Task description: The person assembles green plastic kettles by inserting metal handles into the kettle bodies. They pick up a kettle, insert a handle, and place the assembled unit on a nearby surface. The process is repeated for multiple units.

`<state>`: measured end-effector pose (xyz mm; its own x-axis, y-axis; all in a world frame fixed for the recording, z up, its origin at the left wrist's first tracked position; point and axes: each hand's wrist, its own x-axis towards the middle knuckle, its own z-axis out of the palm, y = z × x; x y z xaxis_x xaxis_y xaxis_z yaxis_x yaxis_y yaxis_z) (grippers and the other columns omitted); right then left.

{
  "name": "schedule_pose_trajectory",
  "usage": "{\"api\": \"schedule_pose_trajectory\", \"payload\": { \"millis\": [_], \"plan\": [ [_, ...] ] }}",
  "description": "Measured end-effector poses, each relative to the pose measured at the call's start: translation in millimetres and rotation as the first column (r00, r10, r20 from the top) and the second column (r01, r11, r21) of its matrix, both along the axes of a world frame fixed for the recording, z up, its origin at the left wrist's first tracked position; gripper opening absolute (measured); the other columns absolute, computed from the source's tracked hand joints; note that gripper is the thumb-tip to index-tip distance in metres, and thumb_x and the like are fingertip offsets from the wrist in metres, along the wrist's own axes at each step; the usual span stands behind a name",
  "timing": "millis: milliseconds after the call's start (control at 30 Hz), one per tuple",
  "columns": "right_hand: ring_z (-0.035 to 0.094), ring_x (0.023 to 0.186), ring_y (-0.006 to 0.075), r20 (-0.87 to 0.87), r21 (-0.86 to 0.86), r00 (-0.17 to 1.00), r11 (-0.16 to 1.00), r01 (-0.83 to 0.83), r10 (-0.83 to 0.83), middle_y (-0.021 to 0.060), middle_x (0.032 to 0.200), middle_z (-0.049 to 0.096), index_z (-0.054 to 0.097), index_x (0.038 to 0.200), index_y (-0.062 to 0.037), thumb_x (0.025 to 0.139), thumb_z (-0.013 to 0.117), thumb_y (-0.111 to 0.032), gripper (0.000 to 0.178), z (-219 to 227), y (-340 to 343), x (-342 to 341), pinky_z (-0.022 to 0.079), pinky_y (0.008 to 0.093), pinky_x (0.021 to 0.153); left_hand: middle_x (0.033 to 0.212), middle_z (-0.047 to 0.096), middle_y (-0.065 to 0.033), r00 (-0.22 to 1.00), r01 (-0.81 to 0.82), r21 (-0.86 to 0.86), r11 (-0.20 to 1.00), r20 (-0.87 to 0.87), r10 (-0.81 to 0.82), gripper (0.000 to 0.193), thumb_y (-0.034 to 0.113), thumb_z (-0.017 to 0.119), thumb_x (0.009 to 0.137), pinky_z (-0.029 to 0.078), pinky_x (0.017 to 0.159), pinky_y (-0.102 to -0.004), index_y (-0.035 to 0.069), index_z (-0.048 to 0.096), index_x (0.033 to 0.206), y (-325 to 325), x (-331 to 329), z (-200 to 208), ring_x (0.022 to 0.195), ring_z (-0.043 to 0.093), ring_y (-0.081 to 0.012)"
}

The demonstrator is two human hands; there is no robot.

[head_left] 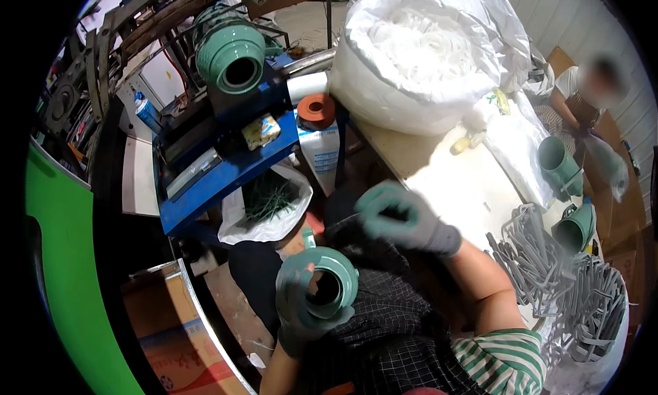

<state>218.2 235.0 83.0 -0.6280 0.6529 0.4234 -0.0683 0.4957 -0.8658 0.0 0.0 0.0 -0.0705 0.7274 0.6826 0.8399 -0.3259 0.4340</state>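
In my gloved left hand (295, 313) is a green plastic jug-shaped shell (343, 268), its round dark opening facing up toward me and a small lug standing at its far rim. The fingers wrap the near left side of the shell, above my lap. My right hand (411, 220), in a grey glove with green coating, hangs in the air to the right of the shell, apart from it. Its fingers curve around a dark gap, but motion blurs them and nothing held can be made out.
A second green shell (229, 52) sits on a blue machine (267, 158). Dark green strips fill a white bag (240, 227). Rightward stand a big sack (370, 97) of white rings, a pale table (428, 165), grey bent parts (528, 258), green shells (576, 227) and another person (569, 97).
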Motion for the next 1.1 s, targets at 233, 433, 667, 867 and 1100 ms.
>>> {"api": "schedule_pose_trajectory", "payload": {
  "millis": [233,433,667,867,1100],
  "plan": [
    [0.067,0.097,0.0248,0.052,0.705,0.733,0.545,0.454,-0.678,0.0080,0.117,0.069,0.075,0.115,-0.0139,0.094,0.068,-0.018,0.023,106.1,136.3,6.1,0.055,0.0383,0.089,0.131,0.064,-0.0198,0.998,0.017,-0.111,0.994,-0.065,-0.024,0.090,0.053,0.085,0.082,0.055,0.096,-0.0539,-0.003,0.050,0.143,-3.4,-4.7,28.2,0.113,0.066,-0.0419],
    [0.062,0.118,0.0313,0.376,0.816,0.482,0.529,0.233,-0.792,0.0078,0.121,0.067,0.078,0.106,-0.0175,0.087,0.073,-0.020,0.020,99.0,213.1,3.6,0.051,0.0422,0.102,0.122,0.068,-0.0231,0.980,-0.008,-0.065,0.998,0.199,0.021,0.068,0.033,0.087,0.080,0.054,0.097,-0.0533,-0.003,0.063,0.133,12.9,9.1,17.4,0.113,0.067,-0.0414],
    [0.071,0.101,0.0328,0.043,0.728,0.523,0.385,0.567,-0.851,0.0074,0.113,0.074,0.078,0.104,-0.0136,0.091,0.073,-0.027,0.019,91.1,183.8,12.0,0.055,0.0431,0.090,0.121,0.066,-0.0167,0.990,-0.097,-0.076,0.992,-0.109,0.089,0.073,0.030,0.091,0.075,0.049,0.095,-0.0509,-0.002,0.059,0.132,4.0,4.1,57.2,0.108,0.063,-0.0385],
    [0.075,0.086,0.0296,-0.020,0.514,0.634,0.536,0.670,-0.773,0.0103,0.092,0.078,0.078,0.104,-0.0120,0.091,0.076,-0.033,0.025,130.0,154.9,11.6,0.058,0.0377,0.078,0.123,0.066,-0.0163,0.999,-0.047,0.005,0.999,-0.027,0.047,0.074,0.027,0.092,0.075,0.047,0.098,-0.0505,-0.002,0.058,0.134,11.0,6.6,56.9,0.111,0.062,-0.0362],
    [0.069,0.081,0.0315,0.352,0.589,0.929,0.743,-0.316,0.116,0.0103,0.089,0.069,0.073,0.093,-0.0130,0.095,0.065,-0.048,0.036,63.9,-39.3,-60.3,0.055,0.0443,0.070,0.128,0.065,-0.0156,0.990,-0.093,0.086,0.992,-0.100,0.102,0.075,0.027,0.087,0.081,0.051,0.095,-0.0497,0.000,0.053,0.142,13.3,13.7,61.0,0.114,0.062,-0.0330]
  ]
}}
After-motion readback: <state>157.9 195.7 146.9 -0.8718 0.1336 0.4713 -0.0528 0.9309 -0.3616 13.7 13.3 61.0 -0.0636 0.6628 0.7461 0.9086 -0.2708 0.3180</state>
